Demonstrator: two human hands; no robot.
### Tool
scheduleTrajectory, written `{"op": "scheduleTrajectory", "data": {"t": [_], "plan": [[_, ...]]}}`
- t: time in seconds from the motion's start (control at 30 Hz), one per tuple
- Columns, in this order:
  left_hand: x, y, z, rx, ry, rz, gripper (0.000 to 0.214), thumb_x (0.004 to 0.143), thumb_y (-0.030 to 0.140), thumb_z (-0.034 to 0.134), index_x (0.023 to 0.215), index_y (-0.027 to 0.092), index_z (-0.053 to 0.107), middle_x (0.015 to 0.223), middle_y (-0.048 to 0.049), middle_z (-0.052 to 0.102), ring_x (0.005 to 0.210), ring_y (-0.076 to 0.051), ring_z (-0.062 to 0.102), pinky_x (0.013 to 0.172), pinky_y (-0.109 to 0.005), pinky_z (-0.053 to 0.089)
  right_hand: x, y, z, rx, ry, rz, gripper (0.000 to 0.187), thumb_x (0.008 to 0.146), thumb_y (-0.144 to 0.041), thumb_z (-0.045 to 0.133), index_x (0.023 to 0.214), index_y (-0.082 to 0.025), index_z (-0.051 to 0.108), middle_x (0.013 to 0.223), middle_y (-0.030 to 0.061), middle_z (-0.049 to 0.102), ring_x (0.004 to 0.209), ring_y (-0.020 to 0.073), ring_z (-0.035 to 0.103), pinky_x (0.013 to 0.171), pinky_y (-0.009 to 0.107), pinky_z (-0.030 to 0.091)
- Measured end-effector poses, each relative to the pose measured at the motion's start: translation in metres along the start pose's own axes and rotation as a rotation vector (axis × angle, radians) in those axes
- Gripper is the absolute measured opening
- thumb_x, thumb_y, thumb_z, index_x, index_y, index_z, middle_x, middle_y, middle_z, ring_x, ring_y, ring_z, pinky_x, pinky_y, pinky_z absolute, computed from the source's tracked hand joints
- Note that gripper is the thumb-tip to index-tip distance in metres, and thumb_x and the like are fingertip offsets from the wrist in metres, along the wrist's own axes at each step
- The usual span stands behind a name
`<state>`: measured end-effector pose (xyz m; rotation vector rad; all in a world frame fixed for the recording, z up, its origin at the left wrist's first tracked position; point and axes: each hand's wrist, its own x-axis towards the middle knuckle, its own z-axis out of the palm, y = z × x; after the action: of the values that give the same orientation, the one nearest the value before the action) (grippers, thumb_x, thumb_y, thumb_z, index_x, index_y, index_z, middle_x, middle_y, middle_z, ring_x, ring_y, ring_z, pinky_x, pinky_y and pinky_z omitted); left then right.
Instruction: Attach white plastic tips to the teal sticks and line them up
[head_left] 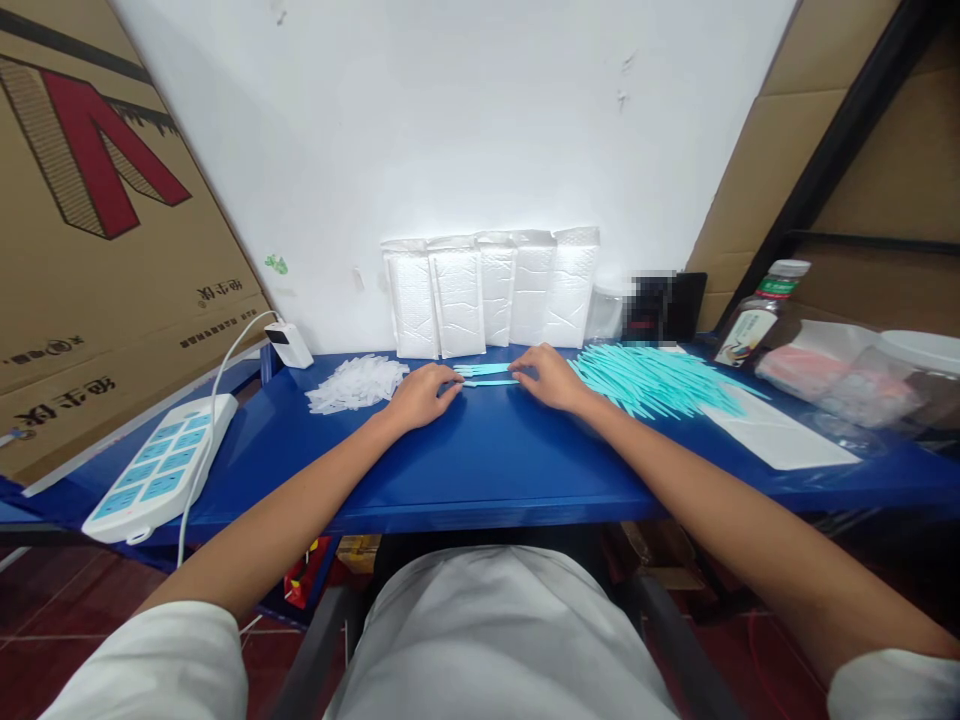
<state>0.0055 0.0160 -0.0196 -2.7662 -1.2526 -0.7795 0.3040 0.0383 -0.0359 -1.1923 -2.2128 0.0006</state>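
One left hand (421,397); one right hand (551,377); five white packets (458,302); one power strip (160,468); one bottle (752,325); one heap of turquoise sticks (645,378), one pile of translucent strips (356,385), pieces uncountable.

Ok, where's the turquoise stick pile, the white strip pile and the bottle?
Turquoise stick pile (649,378), head view: heap's middle.
White strip pile (358,384), head view: heap's middle.
Bottle (749,331), head view: its label.
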Motion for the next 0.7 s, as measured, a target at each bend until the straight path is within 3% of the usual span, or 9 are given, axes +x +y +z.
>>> {"op": "scheduleTrajectory", "data": {"t": [0.17,0.33,0.57,0.7], "plan": [[-0.003,0.010,-0.001,-0.005,-0.140,0.063,0.042,0.107,0.043,0.046,0.133,0.021,0.071,0.128,-0.0104,0.074,0.123,-0.029,0.064,0.103,-0.042,0.052,-0.005,-0.010,-0.011,-0.119,-0.169,-0.024,0.028,0.098,-0.022,0.061,0.113,-0.023,0.084,0.112,0.0107,0.075,0.111,0.0299,0.058,0.097,0.040,0.043],[-0.003,0.011,-0.001,0.013,-0.181,0.054,0.050,0.108,0.051,0.042,0.139,0.022,0.068,0.135,-0.0113,0.071,0.125,-0.030,0.063,0.107,-0.043,0.050,-0.007,-0.021,-0.013,-0.192,-0.237,-0.018,0.036,0.105,-0.036,0.051,0.122,-0.025,0.081,0.124,0.0138,0.070,0.117,0.0329,0.052,0.097,0.044,0.040],[0.000,0.004,0.000,-0.006,-0.246,0.008,0.063,0.107,0.062,0.037,0.149,0.022,0.059,0.146,-0.0138,0.064,0.135,-0.032,0.058,0.113,-0.047,0.047,-0.007,-0.024,-0.007,-0.269,-0.332,0.035,0.055,0.110,-0.049,0.033,0.151,-0.026,0.061,0.144,0.0183,0.057,0.130,0.0371,0.044,0.105,0.053,0.038],[0.001,0.000,0.001,-0.012,-0.256,0.000,0.065,0.106,0.063,0.037,0.151,0.021,0.058,0.152,-0.0139,0.060,0.141,-0.033,0.054,0.117,-0.048,0.044,-0.007,-0.021,-0.002,-0.284,-0.355,0.065,0.060,0.110,-0.053,0.028,0.158,-0.026,0.053,0.152,0.0198,0.051,0.136,0.0384,0.042,0.109,0.055,0.036]]}}
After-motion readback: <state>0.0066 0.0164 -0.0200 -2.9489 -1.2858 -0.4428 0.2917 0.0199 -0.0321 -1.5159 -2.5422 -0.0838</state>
